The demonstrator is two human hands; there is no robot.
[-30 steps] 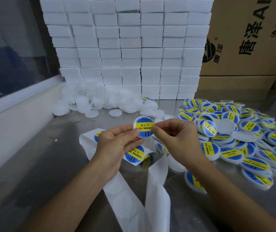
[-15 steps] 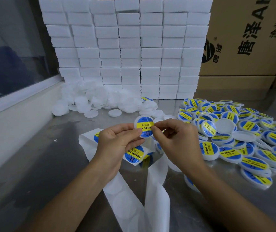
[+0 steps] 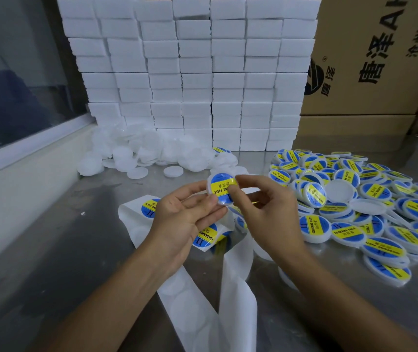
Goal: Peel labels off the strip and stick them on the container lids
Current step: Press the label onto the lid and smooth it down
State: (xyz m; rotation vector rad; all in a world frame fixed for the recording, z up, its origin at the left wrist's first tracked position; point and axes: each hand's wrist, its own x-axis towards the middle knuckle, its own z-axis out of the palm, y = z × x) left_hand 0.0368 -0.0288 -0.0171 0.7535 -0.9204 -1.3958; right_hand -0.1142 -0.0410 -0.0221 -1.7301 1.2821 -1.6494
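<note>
Left hand (image 3: 185, 214) holds round white lid (image 3: 222, 190) up over desk (image 3: 50, 250), fingers curled round its edge. Right hand (image 3: 266, 212) presses thumb on blue and yellow label (image 3: 220, 186) on lid, other fingers bent, loose. Label strip (image 3: 236, 301) lies on desk under hands, few labels left on it. Pile of labelled lids (image 3: 380, 212) to right. Plain white lids (image 3: 152, 153) heaped behind, near stack of white blocks (image 3: 190, 72). Cardboard boxes (image 3: 380, 59) at back right.

Dim, bluish light; soft glare on the metal table (image 3: 50, 250); wide-angle bowing at edges.
</note>
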